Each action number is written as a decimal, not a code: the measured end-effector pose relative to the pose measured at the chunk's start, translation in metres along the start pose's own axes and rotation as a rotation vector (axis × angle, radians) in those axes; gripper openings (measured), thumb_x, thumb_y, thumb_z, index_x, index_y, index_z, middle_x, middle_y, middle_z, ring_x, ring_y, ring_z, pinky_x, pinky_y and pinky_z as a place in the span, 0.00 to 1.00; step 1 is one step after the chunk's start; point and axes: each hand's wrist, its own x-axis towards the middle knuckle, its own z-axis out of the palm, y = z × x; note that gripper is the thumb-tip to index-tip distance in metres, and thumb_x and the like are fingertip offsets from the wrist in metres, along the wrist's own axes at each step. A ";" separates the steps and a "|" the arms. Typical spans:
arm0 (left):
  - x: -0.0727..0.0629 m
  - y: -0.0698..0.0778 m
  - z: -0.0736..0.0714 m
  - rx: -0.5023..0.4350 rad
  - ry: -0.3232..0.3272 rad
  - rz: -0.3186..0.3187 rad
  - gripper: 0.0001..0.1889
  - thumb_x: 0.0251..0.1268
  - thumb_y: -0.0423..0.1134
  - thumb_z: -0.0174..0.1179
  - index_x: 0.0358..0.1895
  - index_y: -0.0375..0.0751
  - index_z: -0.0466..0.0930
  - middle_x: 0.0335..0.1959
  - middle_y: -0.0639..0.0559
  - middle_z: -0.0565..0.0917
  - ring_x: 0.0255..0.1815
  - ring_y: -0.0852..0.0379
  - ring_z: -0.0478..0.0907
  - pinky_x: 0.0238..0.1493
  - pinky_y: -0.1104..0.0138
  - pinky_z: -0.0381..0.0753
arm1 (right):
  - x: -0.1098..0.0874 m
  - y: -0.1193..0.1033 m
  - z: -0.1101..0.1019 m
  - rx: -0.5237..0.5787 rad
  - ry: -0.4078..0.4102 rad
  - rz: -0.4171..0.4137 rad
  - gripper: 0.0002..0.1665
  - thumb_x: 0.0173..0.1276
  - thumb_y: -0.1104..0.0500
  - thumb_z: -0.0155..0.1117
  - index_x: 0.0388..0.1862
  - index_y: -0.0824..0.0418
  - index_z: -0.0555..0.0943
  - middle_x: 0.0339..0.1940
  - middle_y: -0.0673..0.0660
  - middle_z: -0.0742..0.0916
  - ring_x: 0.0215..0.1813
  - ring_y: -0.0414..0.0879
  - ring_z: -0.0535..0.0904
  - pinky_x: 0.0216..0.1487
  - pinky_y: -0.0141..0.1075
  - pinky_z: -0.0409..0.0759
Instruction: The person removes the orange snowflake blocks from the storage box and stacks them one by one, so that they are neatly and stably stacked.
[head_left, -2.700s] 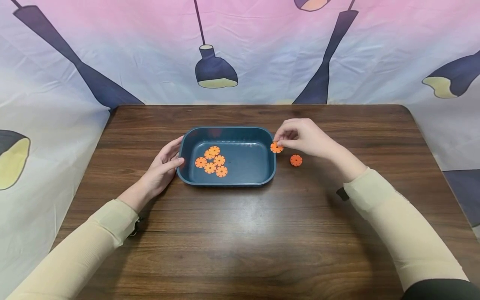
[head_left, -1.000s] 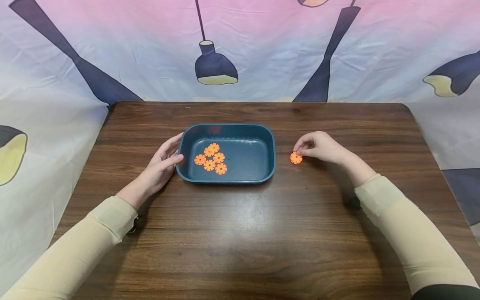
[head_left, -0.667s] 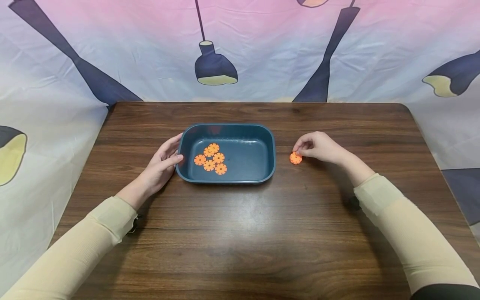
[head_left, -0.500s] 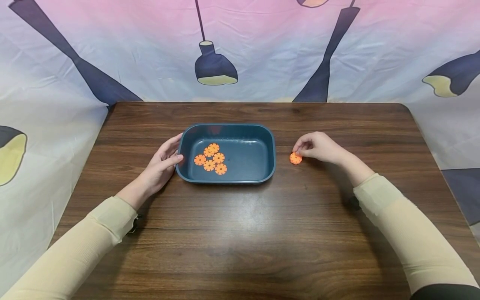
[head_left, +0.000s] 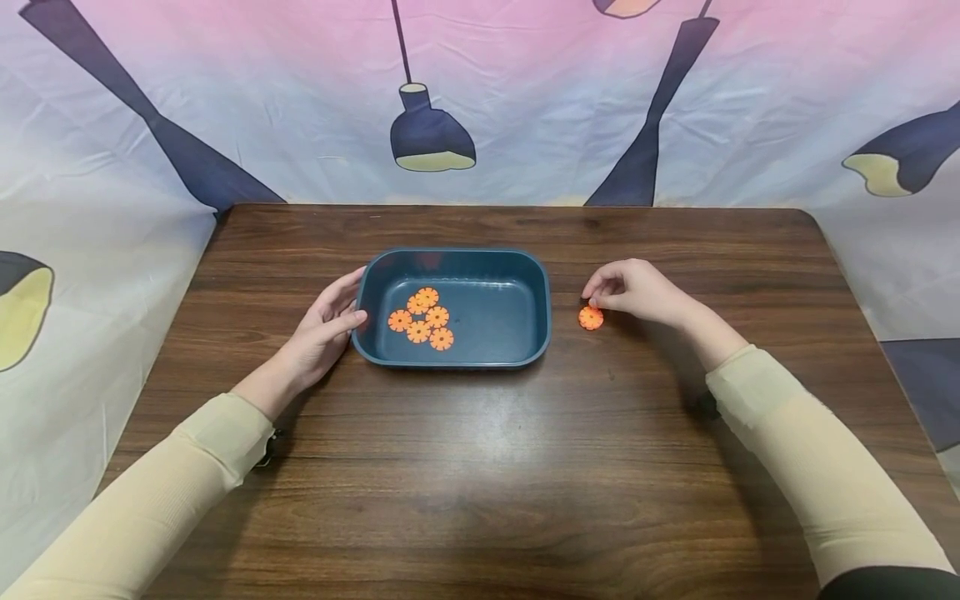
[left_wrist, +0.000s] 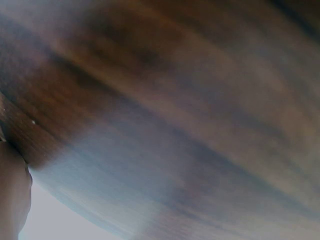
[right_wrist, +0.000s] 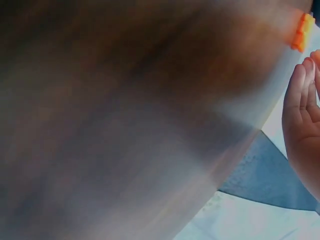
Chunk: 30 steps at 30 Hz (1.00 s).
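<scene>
A dark teal plastic tub [head_left: 498, 364] stands on the wooden table, with several orange notched plastic discs [head_left: 418, 332] lying in its left half. My left hand [head_left: 322, 333] holds the tub's left side, thumb at the rim and fingers along the outside wall. To the right of the tub lies another orange notched disc [head_left: 591, 318]; in the right wrist view it appears as a thick orange stack [right_wrist: 302, 33]. Just behind it is my right hand [head_left: 637, 292], thumb and forefinger bent close together, with no disc visible between them.
The brown wood-grain table [head_left: 480, 467] ends at a back edge against a printed cloth backdrop [head_left: 300, 100]. Only blurred tabletop and a bit of the left hand [left_wrist: 12, 195] appear in the left wrist view.
The right hand carried a disc from the tub's right rim onto the loose disc, pressed there, and has now lifted slightly off it. The left hand has stayed on the tub.
</scene>
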 end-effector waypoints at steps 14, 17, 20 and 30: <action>-0.001 -0.001 0.000 -0.026 -0.006 0.032 0.30 0.80 0.26 0.52 0.80 0.53 0.66 0.70 0.62 0.75 0.70 0.66 0.71 0.63 0.77 0.77 | 0.016 -0.047 -0.010 -0.006 0.047 -0.130 0.06 0.72 0.67 0.72 0.45 0.61 0.90 0.41 0.57 0.91 0.41 0.42 0.84 0.47 0.29 0.82; -0.001 -0.002 0.000 -0.023 -0.001 0.033 0.30 0.80 0.26 0.52 0.79 0.54 0.66 0.70 0.62 0.75 0.70 0.66 0.71 0.64 0.77 0.77 | 0.021 -0.060 -0.009 0.012 0.039 -0.166 0.06 0.72 0.68 0.72 0.45 0.61 0.90 0.42 0.57 0.91 0.42 0.43 0.85 0.48 0.29 0.83; -0.001 -0.002 0.000 -0.027 0.001 0.033 0.30 0.80 0.26 0.53 0.80 0.53 0.66 0.70 0.62 0.76 0.71 0.66 0.71 0.64 0.77 0.76 | 0.026 -0.072 -0.005 0.028 0.035 -0.192 0.06 0.73 0.68 0.71 0.46 0.61 0.90 0.43 0.57 0.91 0.42 0.44 0.86 0.48 0.28 0.83; 0.000 -0.001 -0.001 -0.017 -0.001 0.025 0.30 0.81 0.26 0.53 0.79 0.54 0.67 0.70 0.62 0.75 0.69 0.66 0.73 0.63 0.77 0.77 | 0.045 -0.097 0.017 0.062 -0.017 -0.256 0.06 0.73 0.67 0.71 0.46 0.65 0.89 0.42 0.58 0.90 0.43 0.46 0.85 0.49 0.37 0.85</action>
